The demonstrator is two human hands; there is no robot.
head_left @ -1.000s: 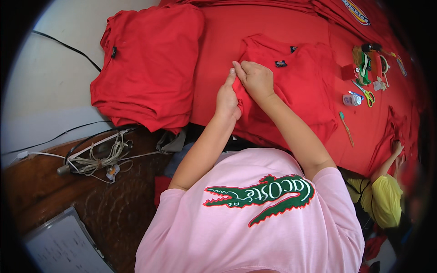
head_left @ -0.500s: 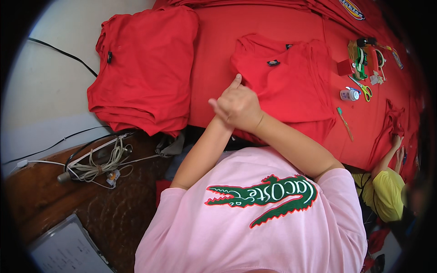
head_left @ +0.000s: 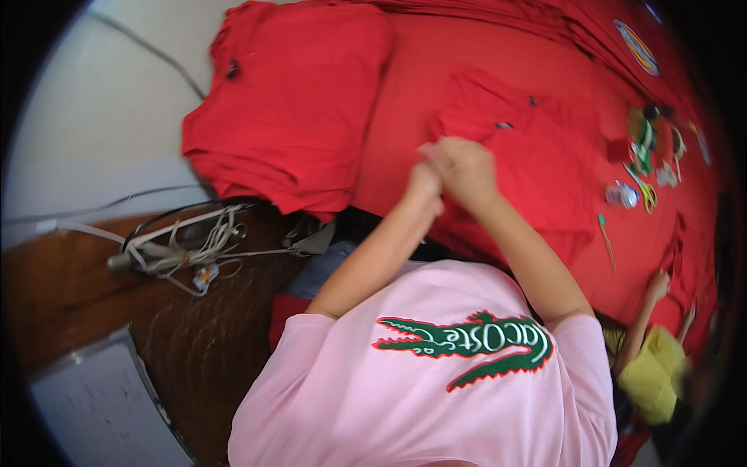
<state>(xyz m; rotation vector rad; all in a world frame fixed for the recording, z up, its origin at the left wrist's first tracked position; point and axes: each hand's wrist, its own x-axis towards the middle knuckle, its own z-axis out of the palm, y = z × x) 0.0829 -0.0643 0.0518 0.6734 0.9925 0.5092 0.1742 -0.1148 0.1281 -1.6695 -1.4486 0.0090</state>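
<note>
My left hand (head_left: 425,180) and my right hand (head_left: 468,165) are pressed together in front of my chest, above the near edge of the red-covered table. My right hand is closed, its fingers curled against my left hand. The fingers of my left hand are mostly hidden and smeared by motion. No garment or tool shows between the hands. Just beyond them lies a red shirt (head_left: 537,167), spread with its neckline and dark label facing away from me. To the left stands a thick stack of folded red shirts (head_left: 299,101).
On the right lie scissors (head_left: 647,194), a small white bottle (head_left: 622,194), a toothbrush (head_left: 607,241) and a box of tape rolls (head_left: 643,140). A co-worker in a yellow top (head_left: 655,373) handles red cloth. Bundled cables (head_left: 191,253) hang at the left, above a whiteboard-like panel (head_left: 105,401).
My clasped hands have twisted against each other; the thumb that stuck up has folded down. The whole view has shifted, so the table things appear farther right. The co-worker's arm has moved.
</note>
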